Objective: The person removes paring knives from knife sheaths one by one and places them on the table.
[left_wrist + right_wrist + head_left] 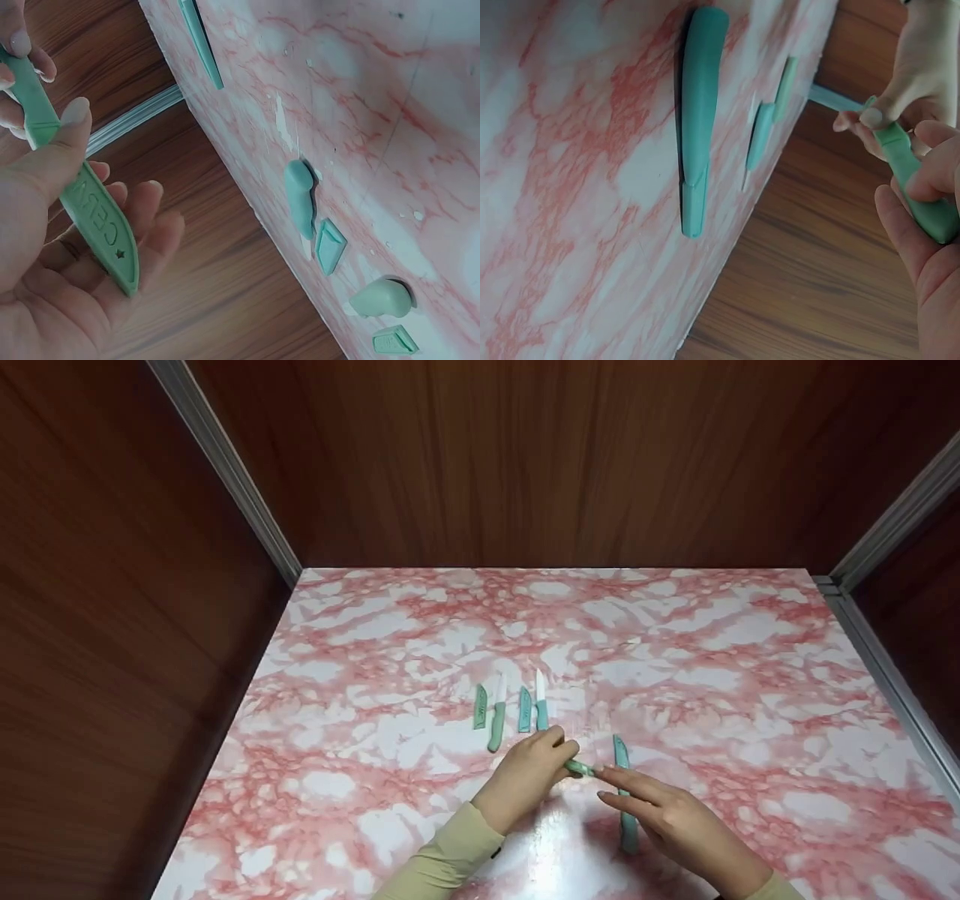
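Observation:
Between both hands is a light green knife (pixel 579 768) with its blade inside a matching sheath (pixel 96 217) marked with raised letters and a star. My left hand (pixel 527 774) pinches the sheath, thumb on top and fingers beneath, as the left wrist view shows. In the right wrist view, the fingers of my right hand (pixel 939 255) hold the knife's handle (pixel 909 169). From above, this right hand hangs over a teal sheathed knife (pixel 628 831) lying on the table. The blade is hidden by the sheath.
Left of centre on the marbled red-and-white table (pixel 360 697) lie a green knife (pixel 497 726) with a bare white blade, a green sheath (pixel 480 707), a teal sheath (pixel 525 709) and a teal bare-bladed knife (pixel 541 711). Brown wood-grain panels (pixel 510 465) enclose the table.

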`<state>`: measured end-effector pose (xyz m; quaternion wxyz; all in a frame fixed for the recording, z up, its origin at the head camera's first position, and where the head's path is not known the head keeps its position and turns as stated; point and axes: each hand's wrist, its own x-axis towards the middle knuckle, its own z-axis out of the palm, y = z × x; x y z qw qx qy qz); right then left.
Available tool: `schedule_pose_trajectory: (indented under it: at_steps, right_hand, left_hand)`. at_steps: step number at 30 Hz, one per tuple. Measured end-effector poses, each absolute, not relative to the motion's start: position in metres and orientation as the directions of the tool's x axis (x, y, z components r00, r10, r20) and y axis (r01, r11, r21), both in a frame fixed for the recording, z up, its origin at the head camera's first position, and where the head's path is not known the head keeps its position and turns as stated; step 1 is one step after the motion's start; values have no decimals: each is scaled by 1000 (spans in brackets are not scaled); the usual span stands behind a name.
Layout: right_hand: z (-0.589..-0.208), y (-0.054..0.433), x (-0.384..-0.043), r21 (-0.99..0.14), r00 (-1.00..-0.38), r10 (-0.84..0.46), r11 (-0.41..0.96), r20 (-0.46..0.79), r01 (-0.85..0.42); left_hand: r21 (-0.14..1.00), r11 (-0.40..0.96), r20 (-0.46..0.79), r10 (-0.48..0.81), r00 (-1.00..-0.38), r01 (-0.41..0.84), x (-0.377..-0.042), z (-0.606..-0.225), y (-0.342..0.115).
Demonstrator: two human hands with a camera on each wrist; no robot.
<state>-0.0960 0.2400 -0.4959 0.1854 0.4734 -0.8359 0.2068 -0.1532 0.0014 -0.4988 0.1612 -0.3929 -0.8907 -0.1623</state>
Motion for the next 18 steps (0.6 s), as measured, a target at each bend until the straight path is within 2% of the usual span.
schedule_pose_trajectory:
  at_steps: [10, 18]
  right_hand:
    - [-493, 240, -97, -153, -470, -686, 471, 555, -869]
    - [-495, 238, -100, -162, -483, -630, 497, 608, -853]
  left_hand:
    - [154, 619, 437, 656, -615, 770, -151, -498, 2]
    - [135, 598, 489, 653, -579, 790, -149, -500, 3]
